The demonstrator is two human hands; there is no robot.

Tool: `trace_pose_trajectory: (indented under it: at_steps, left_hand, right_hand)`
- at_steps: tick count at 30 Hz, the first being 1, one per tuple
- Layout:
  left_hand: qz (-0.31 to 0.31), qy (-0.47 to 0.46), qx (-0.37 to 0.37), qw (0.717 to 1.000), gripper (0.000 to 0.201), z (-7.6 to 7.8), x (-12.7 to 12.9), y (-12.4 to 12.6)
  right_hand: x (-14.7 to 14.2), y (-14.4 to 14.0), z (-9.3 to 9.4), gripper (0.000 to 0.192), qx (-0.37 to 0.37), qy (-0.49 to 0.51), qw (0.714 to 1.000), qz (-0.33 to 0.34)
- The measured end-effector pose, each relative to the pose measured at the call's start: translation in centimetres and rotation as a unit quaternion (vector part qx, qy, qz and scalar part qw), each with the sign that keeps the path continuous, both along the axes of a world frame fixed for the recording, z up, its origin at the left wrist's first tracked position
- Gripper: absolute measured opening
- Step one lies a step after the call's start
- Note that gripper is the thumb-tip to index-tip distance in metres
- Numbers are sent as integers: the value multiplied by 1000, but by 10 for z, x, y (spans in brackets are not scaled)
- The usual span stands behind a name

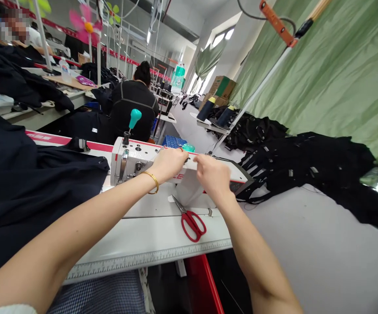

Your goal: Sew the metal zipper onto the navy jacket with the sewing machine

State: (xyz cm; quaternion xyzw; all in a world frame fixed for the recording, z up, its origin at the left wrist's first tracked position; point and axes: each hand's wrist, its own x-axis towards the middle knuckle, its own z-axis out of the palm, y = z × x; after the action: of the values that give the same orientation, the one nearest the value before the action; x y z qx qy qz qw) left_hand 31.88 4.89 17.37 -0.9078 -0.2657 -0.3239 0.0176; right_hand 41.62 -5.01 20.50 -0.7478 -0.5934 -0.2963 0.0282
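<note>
A white sewing machine stands across the table in front of me. Over the top of its arm my left hand is closed, fingertips pinched together; a gold bangle circles that wrist. Just to the right, my right hand is closed too, its thumb and finger pinched close to the left fingertips. Anything between the fingers of either hand is too small to make out. Red-handled scissors lie on the table below the hands, blades toward the machine. A teal-handled tool stands upright at the machine's left end.
Dark navy fabric covers the table's left side. A ruler strip runs along the front edge. Dark thread cones stand on a holder behind the machine. Black garments are heaped at right. A person sits ahead, back turned.
</note>
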Motion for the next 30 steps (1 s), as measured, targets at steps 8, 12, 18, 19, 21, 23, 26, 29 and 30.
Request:
trace_pose_trajectory:
  at_steps: [8, 12, 18, 19, 21, 23, 26, 29, 30]
  left_hand:
    - [-68, 2, -328, 942, 40, -69, -92, -85]
    - [-45, -34, -665, 744, 31, -121, -167, -135]
    - [97, -331, -861, 374, 23, -151, -202, -174]
    - [96, -373, -863, 327, 26, -150, -199, -175]
    - [71, -429, -860, 266, 33, -145, -191, -176]
    - [49, -457, -855, 240, 39, -138, -184, -175]
    - [46, -471, -851, 227, 43, -129, -180, -175]
    - [50, -472, -850, 226, 36, -126, -182, -176]
    - [51, -473, -847, 236, 29, -127, -183, -177]
  right_hand:
    - [4, 43, 15, 30, -99, 16, 995, -7]
    - [-3, 3, -23, 36, -15, 60, 998, -10]
    - [-88, -72, -144, 39, -83, 234, 936, 251]
    - [-107, -80, -159, 39, -108, 263, 913, 292]
    - [-139, -93, -179, 40, -137, 320, 879, 325]
    - [-159, -99, -185, 41, -155, 368, 859, 321]
    - [-166, -102, -180, 43, -181, 420, 834, 308]
    - [-157, -104, -173, 47, -205, 473, 799, 309]
    - [-154, -105, -172, 47, -207, 495, 785, 310]
